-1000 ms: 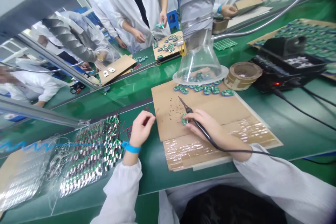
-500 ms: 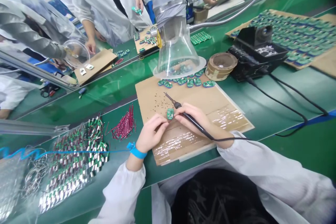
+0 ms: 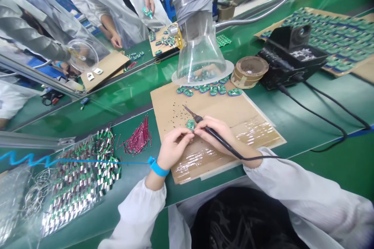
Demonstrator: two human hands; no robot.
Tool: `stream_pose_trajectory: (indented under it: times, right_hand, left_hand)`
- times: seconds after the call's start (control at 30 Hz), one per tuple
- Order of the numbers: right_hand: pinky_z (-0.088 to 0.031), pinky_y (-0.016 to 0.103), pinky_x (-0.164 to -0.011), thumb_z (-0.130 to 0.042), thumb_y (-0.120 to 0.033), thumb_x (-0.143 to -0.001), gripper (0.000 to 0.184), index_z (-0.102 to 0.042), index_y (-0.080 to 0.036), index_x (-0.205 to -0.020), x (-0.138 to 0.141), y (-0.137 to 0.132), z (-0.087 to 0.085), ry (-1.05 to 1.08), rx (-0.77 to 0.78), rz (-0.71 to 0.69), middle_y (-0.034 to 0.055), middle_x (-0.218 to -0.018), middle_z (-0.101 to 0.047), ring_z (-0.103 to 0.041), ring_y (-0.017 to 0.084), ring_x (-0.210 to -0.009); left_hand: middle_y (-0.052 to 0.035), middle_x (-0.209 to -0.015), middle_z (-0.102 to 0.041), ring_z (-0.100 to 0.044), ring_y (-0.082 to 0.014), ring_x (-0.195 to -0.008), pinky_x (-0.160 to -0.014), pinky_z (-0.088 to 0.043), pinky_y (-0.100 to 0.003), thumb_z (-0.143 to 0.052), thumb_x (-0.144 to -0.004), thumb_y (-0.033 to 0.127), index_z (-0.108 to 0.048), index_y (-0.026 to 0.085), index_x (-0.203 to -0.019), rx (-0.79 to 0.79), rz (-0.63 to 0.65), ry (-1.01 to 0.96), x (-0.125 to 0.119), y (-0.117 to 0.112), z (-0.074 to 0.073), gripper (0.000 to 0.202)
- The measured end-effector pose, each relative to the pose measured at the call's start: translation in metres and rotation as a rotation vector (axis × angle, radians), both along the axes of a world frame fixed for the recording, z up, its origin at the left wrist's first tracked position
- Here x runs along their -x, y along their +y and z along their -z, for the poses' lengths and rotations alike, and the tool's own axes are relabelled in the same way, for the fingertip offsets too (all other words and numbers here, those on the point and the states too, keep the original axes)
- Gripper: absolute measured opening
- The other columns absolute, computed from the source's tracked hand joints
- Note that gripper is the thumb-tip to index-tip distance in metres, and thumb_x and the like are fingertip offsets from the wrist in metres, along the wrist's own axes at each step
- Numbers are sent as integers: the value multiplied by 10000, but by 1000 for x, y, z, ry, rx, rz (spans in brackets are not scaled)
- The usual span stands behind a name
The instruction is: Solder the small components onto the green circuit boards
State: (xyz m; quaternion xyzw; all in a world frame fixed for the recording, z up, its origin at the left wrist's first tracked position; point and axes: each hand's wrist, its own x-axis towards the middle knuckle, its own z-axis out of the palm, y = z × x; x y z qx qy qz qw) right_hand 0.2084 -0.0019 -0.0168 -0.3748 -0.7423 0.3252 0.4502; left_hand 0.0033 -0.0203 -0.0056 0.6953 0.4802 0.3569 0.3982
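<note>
Steadying a small green circuit board [image 3: 191, 125] at twelve o'clock from my hands, I held my left hand [image 3: 175, 148] together with my right hand [image 3: 214, 132], which gripped a slim black soldering iron [image 3: 222, 140] pencil-style, tip at eleven o'clock. Both hands braced low over a brown cardboard sheet [image 3: 187, 105], a close hold suiting fine work; whether my left fingers clamped the board, I could not tell.

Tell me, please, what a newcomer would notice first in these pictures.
A clear plastic funnel-shaped fume hood stands centrally behind a row of green circuit boards on a brown cardboard sheet. The right hand holds a black soldering iron beside a small green circuit board. Left of the sheet lie a bundle of red wires and rows of green-and-silver components.
</note>
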Motion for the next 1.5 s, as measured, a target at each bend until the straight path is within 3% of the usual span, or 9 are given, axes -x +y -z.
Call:
stream_pose_trajectory:
  times: [0.13,0.3,0.53,0.77,0.87,0.97,1.17,1.37,1.5]
  right_hand:
    - [-522,303,-761,-627,-278,-984,97,-685,-227,-925,3,-1,1,-15,12,23,26,-852,-664,-645,162,-777]
    - [-514,311,-777,-609,-269,-984,78,-661,-228,-942,2,4,3,-58,17,26,23,-863,-642,-624,164,-782]
    - [-511,307,-813,-605,-295,-997,87,-667,-235,-987,10,6,5,-91,17,-6,19,-896,-645,-639,165,-832]
    - [-519,307,-796,-587,-294,-1010,107,-651,-233,-950,8,5,2,-124,-5,2,23,-882,-655,-646,169,-820]
    - [-521,349,-834,-601,-269,-994,71,-646,-224,-1026,5,11,2,-174,-23,24,48,-929,-642,-644,197,-863]
    - [-526,410,-872,-632,-249,-966,199,-632,-211,-1162,5,19,6,-230,-41,23,89,-1023,-632,-644,240,-927]
    - [-543,413,-926,-594,-199,-976,300,-614,-232,-1273,3,22,7,-270,-85,-121,89,-1095,-664,-649,245,-1025]
    - [-545,443,-959,-562,-257,-1015,241,-611,-271,-1251,-25,16,8,-156,-21,22,64,-1074,-732,-702,239,-1025]
    - [-607,410,-843,-607,-312,-1001,359,-469,-265,-1329,-29,9,12,157,147,110,37,-965,-754,-753,211,-877]
  left_hand:
    - [-13,-755,-682,-656,-143,-680,-675,-553,-262,-623,-988,376,-672,194,-909,65,-57,-99,1,0,4,204]
    - [-20,-791,-691,-649,-142,-689,-649,-542,-251,-633,-977,378,-683,191,-939,94,-57,-66,9,7,6,197]
    - [-29,-851,-717,-661,-168,-784,-738,-538,-285,-635,-976,364,-715,205,-926,42,-45,32,11,6,4,185]
    - [-22,-839,-711,-655,-149,-718,-667,-528,-253,-622,-983,380,-691,193,-964,31,-110,-7,14,6,5,200]
    - [-21,-854,-711,-652,-154,-743,-691,-521,-255,-606,-990,369,-687,192,-964,-8,-118,81,20,11,5,197]
    - [-17,-870,-711,-627,-157,-745,-699,-487,-268,-609,-990,347,-697,201,-951,-31,-108,148,25,14,5,175]
    - [-15,-881,-601,-545,-146,-732,-696,-447,-281,-638,-973,283,-695,205,-897,-89,-63,274,25,15,4,123]
    - [-49,-1105,-577,-571,-116,-756,-692,-499,-269,-626,-969,227,-652,182,-875,-96,-25,270,23,11,7,108]
    - [-60,-1198,-590,-595,-115,-788,-677,-506,-258,-617,-969,204,-652,177,-866,-86,8,250,23,10,6,113]
